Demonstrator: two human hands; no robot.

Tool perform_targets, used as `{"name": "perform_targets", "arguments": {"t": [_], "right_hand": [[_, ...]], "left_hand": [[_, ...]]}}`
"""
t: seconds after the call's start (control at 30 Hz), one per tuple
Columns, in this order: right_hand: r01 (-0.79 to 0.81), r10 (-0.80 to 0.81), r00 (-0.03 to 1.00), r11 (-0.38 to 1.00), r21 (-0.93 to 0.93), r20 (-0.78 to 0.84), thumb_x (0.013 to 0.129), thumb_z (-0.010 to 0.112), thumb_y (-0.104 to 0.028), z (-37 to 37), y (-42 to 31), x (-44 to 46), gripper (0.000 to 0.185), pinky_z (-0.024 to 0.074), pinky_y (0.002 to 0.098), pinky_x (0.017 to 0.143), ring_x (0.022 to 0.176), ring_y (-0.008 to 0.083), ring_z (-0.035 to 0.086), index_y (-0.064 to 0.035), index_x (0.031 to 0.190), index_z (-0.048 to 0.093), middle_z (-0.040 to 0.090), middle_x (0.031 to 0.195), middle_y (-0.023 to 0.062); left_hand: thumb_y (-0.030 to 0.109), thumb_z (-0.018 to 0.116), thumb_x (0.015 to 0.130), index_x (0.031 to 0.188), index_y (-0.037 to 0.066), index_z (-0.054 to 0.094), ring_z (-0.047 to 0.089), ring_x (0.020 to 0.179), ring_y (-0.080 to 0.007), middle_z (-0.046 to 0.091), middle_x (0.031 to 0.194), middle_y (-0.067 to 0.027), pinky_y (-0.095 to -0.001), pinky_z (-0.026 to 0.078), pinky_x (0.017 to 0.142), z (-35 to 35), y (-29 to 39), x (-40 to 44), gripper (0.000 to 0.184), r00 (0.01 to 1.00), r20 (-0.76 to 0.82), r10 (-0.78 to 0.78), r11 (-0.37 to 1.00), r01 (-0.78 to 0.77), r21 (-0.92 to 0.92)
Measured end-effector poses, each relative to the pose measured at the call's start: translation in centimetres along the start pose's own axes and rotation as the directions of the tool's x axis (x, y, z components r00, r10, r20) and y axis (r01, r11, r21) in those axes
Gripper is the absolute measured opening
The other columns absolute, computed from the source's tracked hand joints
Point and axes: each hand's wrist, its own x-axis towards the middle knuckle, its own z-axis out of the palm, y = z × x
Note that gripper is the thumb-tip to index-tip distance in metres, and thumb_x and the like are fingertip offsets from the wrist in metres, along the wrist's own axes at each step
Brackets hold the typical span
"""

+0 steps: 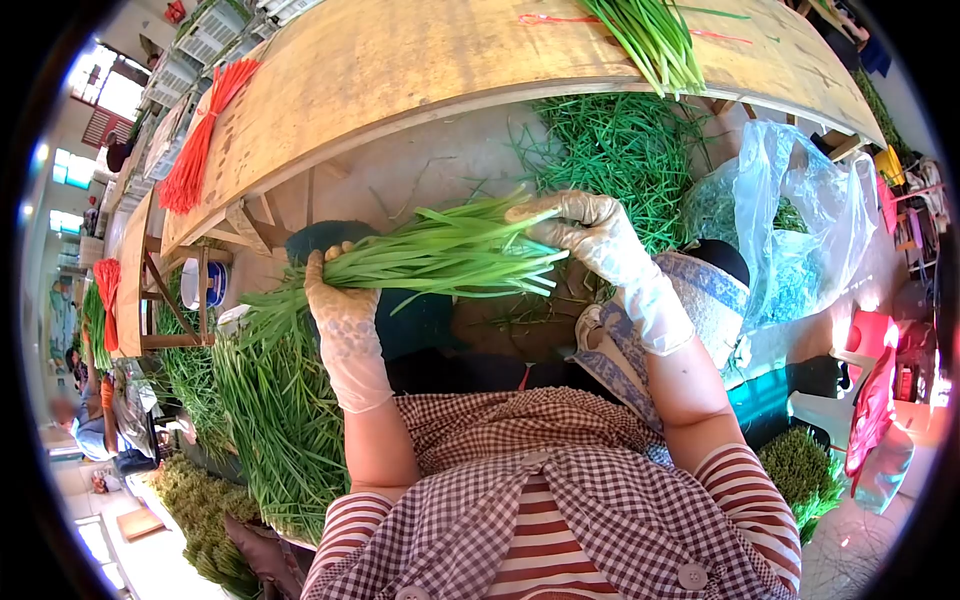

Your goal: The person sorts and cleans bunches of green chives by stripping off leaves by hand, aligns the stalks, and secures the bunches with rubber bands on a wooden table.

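A loose bunch of garlic chives (440, 250) stretches across in front of my lap. My left hand (342, 300), in a thin whitish glove, is closed around its left part. At the other end, the fingers of my right hand (590, 235), gloved as well, are pinched together at the pale stalk ends. Exactly how many stalks they grip is hard to make out. Below my left hand lies a large heap of garlic chives (275, 420).
A wooden table (400, 60) curves across ahead, bearing a chive bundle (655, 40) and red ties (207, 140). Loose green leaves (620, 150) cover the floor beneath it. To the right are a clear plastic bag (800, 210) and a red chair (872, 350). Another person (95, 420) is at far left.
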Motion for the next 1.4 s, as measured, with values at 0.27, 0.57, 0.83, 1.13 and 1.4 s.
{"name": "perform_targets", "arguments": {"t": [0.27,0.57,0.83,1.13,1.4], "right_hand": [[-0.085,0.065,0.995,0.942,0.324,0.071,0.089,0.066,-0.007,1.3,-0.2,-0.4,0.035,0.0493,0.0260,0.088,0.096,0.0128,0.062,-0.0032,0.122,0.057,0.066,0.110,0.0078],[0.055,-0.161,0.983,0.728,0.683,0.092,0.084,0.065,-0.010,-0.7,-0.7,-0.3,0.010,0.0330,0.0438,0.108,0.125,0.0311,0.048,-0.0027,0.082,0.071,0.060,0.112,0.0059],[0.288,-0.322,0.929,0.314,0.905,-0.185,0.077,0.072,-0.017,-7.3,-1.1,0.1,0.014,0.0382,0.0430,0.103,0.107,0.0263,0.057,-0.0057,0.081,0.065,0.062,0.101,0.0077],[0.224,-0.096,0.815,0.962,0.158,-0.571,0.087,0.067,-0.024,-9.5,-1.6,-0.9,0.019,0.0522,0.0350,0.086,0.087,0.0193,0.065,-0.0055,0.093,0.068,0.069,0.095,0.0098],[0.332,-0.432,0.901,0.660,-0.675,0.020,0.085,0.065,-0.017,1.1,-8.5,0.9,0.013,0.0522,0.0370,0.062,0.072,0.0294,0.064,-0.0049,0.091,0.064,0.064,0.084,0.0132]], "left_hand": [[0.028,0.044,0.098,0.074,0.007,0.050,0.057,0.076,-0.0246,0.054,0.070,-0.0048,-0.0520,0.051,0.088,0.4,-1.1,-0.5,0.031,0.998,-0.014,0.054,0.998,-0.054,0.039],[0.025,0.048,0.097,0.082,0.006,0.051,0.058,0.074,-0.0238,0.054,0.071,-0.0039,-0.0612,0.048,0.090,2.7,-0.7,-2.1,0.025,0.999,0.039,0.007,0.999,-0.005,-0.035],[0.024,0.043,0.096,0.077,0.007,0.050,0.058,0.073,-0.0261,0.055,0.071,-0.0070,-0.0547,0.050,0.091,1.3,2.2,-0.1,0.027,0.994,0.106,0.025,0.999,-0.021,-0.043],[0.022,0.048,0.093,0.066,0.013,0.047,0.061,0.076,-0.0257,0.058,0.071,-0.0062,-0.0446,0.053,0.082,1.2,5.0,-2.8,0.029,0.875,0.433,0.218,0.966,-0.256,0.032],[0.007,0.070,0.082,0.110,-0.003,0.060,0.065,0.071,-0.0169,0.068,0.097,-0.0126,-0.0274,0.052,0.055,6.7,-6.5,-10.1,0.032,0.727,0.687,-0.013,0.560,-0.564,0.607]]}}
